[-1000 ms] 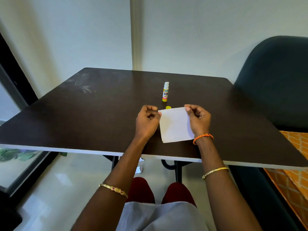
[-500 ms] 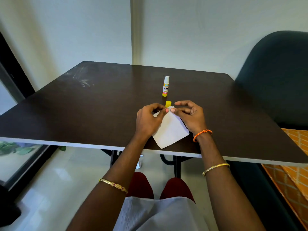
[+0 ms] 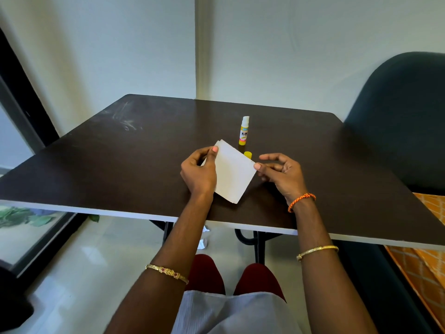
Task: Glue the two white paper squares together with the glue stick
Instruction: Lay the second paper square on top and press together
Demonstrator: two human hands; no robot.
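Change: both hands have parted since half a second ago, and the paper squares now stand tilted on a corner instead of lying pinched between both thumbs.
Edges: squares sit near the counter front edge, dark surface open to both sides.
Left hand: thumb and fingers pinch the squares' left edge.
Right hand: fingers loosely curled, thumb tip touching the right corner.
Glue stick: upright just behind the squares, its yellow cap beside it.
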